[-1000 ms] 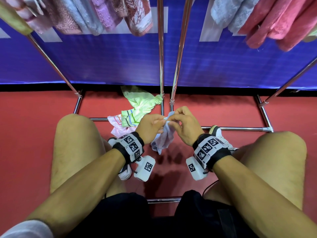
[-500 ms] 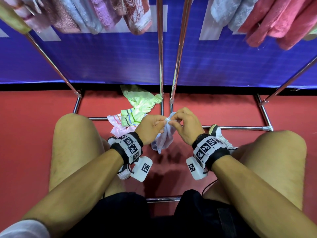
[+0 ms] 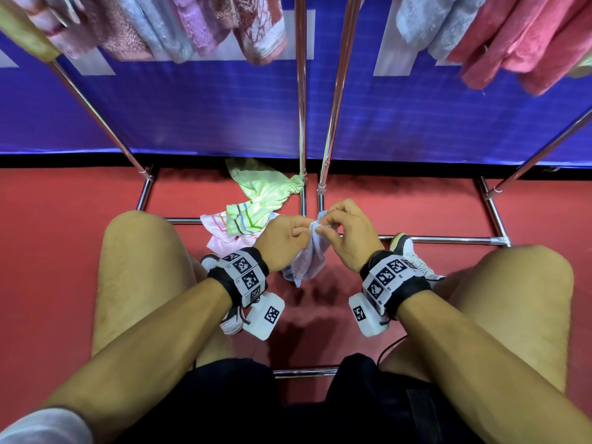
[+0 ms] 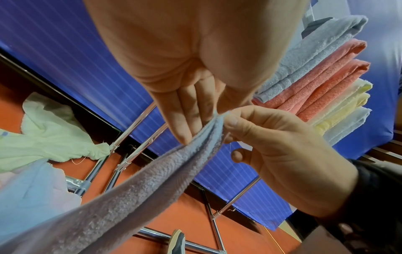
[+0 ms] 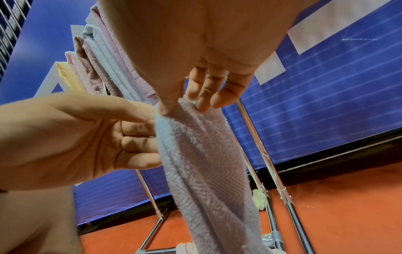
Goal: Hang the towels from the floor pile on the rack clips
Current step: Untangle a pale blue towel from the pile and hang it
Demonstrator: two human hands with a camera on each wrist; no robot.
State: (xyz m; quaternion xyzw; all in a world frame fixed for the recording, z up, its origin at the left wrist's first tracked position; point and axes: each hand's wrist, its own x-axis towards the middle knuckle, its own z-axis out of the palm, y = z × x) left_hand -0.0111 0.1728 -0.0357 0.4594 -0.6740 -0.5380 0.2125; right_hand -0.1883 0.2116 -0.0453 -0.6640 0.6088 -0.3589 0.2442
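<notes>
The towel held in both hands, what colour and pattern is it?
Pale lavender-blue towel with a woven chevron texture, clearest in the right wrist view.

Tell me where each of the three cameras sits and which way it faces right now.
Head: worn on the head, facing forward and down; shows both forearms, bare knees, left hand and right hand pinching the pale blue towel over the red floor.
Left wrist: looks along the left palm at its fingers; the right hand enters from the right.
Right wrist: looks along the right palm; the left hand enters from the left.
Shared: both wrist views show both hands, the pale blue towel, and the rack poles.
</notes>
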